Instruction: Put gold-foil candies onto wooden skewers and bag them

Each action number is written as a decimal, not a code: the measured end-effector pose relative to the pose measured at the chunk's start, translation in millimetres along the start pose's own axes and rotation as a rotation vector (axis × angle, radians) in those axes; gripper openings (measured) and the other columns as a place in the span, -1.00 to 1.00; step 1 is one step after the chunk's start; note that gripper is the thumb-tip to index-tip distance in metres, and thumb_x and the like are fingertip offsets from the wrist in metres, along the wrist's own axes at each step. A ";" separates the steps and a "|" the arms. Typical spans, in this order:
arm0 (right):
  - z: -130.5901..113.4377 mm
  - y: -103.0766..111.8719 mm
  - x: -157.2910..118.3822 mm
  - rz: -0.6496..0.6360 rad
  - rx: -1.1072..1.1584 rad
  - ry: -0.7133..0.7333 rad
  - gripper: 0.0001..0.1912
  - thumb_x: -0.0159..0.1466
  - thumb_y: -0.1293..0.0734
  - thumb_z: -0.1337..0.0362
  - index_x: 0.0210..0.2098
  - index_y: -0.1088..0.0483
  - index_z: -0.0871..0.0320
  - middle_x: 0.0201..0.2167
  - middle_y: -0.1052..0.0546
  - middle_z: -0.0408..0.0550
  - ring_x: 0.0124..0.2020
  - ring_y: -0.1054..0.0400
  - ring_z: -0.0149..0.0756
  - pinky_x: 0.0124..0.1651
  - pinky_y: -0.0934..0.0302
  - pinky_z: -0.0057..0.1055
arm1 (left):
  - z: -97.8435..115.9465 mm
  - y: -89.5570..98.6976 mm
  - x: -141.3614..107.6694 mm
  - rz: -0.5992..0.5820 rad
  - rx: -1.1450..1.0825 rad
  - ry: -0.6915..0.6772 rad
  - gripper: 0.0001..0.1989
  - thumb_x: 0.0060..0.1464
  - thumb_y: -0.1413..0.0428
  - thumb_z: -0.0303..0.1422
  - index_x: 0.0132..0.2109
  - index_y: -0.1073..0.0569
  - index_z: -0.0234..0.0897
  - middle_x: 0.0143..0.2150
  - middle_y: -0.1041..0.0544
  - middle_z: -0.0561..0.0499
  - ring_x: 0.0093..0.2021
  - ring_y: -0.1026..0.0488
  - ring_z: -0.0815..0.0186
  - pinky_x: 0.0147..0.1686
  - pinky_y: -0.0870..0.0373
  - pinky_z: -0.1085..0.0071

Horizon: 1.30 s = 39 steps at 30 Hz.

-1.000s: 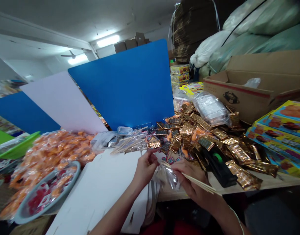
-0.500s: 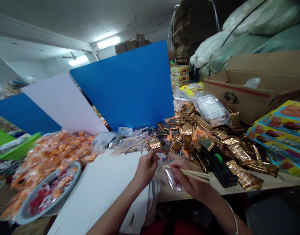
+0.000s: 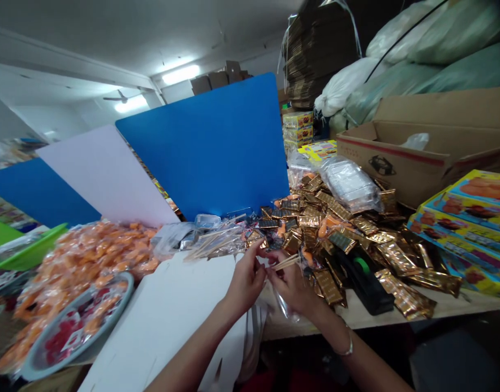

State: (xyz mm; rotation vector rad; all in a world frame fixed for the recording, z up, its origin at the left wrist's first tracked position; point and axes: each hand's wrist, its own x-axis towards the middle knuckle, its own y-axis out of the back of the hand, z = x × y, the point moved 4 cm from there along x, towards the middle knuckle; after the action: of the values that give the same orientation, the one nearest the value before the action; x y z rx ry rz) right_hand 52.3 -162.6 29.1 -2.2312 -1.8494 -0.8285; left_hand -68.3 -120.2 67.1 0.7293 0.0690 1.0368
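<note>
Our right hand [image 3: 291,287] pinches light, stiff wooden sticks [image 3: 286,263].
Our left hand [image 3: 245,280] narrow, hold unclear; slippery clear bag [image 3: 283,302] at six o'clock.

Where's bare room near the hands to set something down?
Two free patches: the white card sheet left of the left hand, bordered by the orange-filled bags, and the wooden tabletop strip along the front edge, below the gold foil sachets. Crowded: the sachet pile right of the right hand.
</note>
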 end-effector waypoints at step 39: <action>-2.9 41.1 18.1 -0.025 0.010 -0.079 -0.45 0.24 -0.30 0.19 0.19 -0.15 0.15 0.05 -0.43 0.12 -0.03 -0.40 -0.18 -0.06 -0.34 -0.23 | -13.3 -18.1 -20.2 -0.210 -0.646 0.247 -0.68 0.13 -0.08 -0.13 -0.29 -0.44 -0.35 -0.49 -0.51 0.00 -0.54 -0.39 0.40 -0.48 -0.33 0.48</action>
State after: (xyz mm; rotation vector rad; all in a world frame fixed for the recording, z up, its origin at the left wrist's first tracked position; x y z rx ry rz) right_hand 91.8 -158.1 50.2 -2.2713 -1.9148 -0.7435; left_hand -70.4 -134.9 40.8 0.0050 0.0197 0.8705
